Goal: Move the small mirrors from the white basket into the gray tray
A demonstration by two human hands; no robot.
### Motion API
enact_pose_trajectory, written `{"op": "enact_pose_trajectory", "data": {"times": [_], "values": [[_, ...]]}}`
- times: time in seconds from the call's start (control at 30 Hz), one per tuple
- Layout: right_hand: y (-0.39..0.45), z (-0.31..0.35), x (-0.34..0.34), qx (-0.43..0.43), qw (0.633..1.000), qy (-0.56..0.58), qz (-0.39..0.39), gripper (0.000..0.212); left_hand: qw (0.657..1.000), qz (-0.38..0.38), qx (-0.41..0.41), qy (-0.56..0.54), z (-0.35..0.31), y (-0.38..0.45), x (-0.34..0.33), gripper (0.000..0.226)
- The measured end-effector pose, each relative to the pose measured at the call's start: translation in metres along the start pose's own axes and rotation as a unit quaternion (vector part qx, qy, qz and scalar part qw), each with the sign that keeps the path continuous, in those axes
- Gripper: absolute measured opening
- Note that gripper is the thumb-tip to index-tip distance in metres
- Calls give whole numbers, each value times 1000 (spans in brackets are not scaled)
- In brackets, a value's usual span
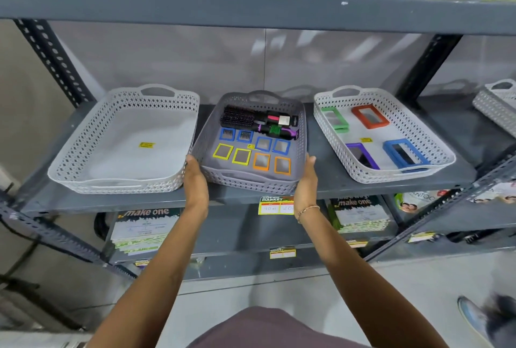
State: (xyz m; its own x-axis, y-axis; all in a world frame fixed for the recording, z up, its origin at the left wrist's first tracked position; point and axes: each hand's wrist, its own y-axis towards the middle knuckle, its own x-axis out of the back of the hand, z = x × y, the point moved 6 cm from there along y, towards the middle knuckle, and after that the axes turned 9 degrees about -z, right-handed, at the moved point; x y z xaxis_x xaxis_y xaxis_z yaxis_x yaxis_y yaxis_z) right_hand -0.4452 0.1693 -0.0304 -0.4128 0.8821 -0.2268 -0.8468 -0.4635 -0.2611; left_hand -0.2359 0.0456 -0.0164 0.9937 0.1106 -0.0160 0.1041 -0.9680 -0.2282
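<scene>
The gray tray [251,183] sits mid-shelf, its front tilted toward me. Inside lie several small square mirrors with blue [263,143], yellow [222,151] and orange [282,165] frames, plus hairbrushes [243,119] at the back. My left hand [195,177] grips the tray's front left corner and my right hand [307,180] grips its front right corner. A white basket [122,183] at the left holds only a yellow sticker. Another white basket [329,124] at the right holds larger green, red, purple and blue framed mirrors.
Everything rests on a gray metal shelf [329,191] with a yellow price tag [276,204] on its front edge. A further white basket [494,102] shows at the far right. Printed boxes [145,227] fill the shelf below. Colourful items line the shelf above.
</scene>
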Motion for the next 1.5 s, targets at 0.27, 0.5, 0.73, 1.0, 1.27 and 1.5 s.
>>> {"op": "enact_pose_trajectory", "data": {"times": [0.27,0.5,0.73,1.0,1.27,1.5], "values": [[55,9,20,-22,999,-36,21,87,999,-7,-45,14,10,-29,-23,47],[34,35,27,-23,996,-71,52,59,998,-40,-38,31,26,-38,-30,50],[47,157,103,238,949,-194,-74,45,943,26,-330,22,-34,-126,-103,49],[146,178,263,92,907,-357,-205,68,960,252,-55,108,17,-201,-251,52],[132,166,259,73,916,-367,-148,67,960,269,-1,78,31,-187,-269,52],[84,190,209,296,839,-427,-162,55,930,191,-261,173,-26,-204,-231,65]]}}
